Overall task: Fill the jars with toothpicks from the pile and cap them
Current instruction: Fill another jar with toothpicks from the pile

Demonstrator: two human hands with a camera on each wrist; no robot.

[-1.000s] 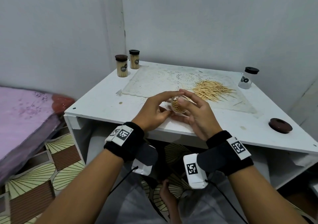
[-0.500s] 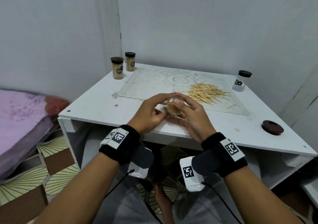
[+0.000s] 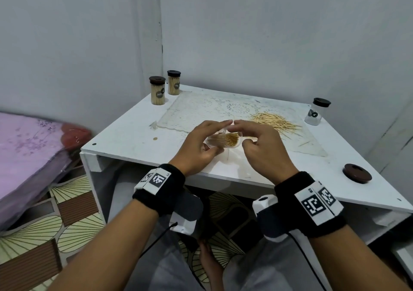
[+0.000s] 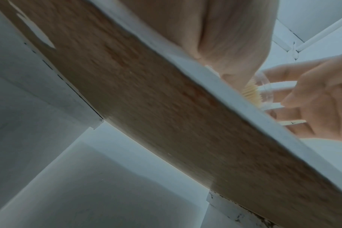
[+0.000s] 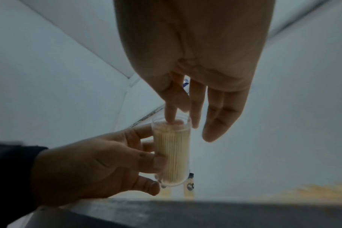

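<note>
Two hands work one clear jar (image 3: 224,140) above the front part of the white table (image 3: 125,139). My left hand (image 3: 196,144) grips the jar around its body, thumb and fingers curled about the clear wall, holding it tipped on its side with the open mouth turned toward my right hand (image 3: 261,147). The jar is packed with toothpicks (image 5: 171,154), and their tips sit close to the rim. My right hand holds nothing; its fingers are nearly straight, and in the right wrist view the index fingertip (image 5: 171,119) presses on the toothpick tips inside the mouth while the other fingers hang beside the rim. The jar carries no cap. A loose brown cap (image 3: 357,175) lies flat on the table near its right front edge, well apart from the jar. The toothpick pile (image 3: 273,121) lies on a lace-patterned mat (image 3: 201,105) behind my right hand. Two capped jars full of toothpicks, one with a brown cap (image 3: 157,90) and one with a black cap (image 3: 173,82), stand upright just beside each other at the far left corner. A capped clear jar (image 3: 316,114) stands at the far right edge, near the pile; its contents cannot be determined.
</note>
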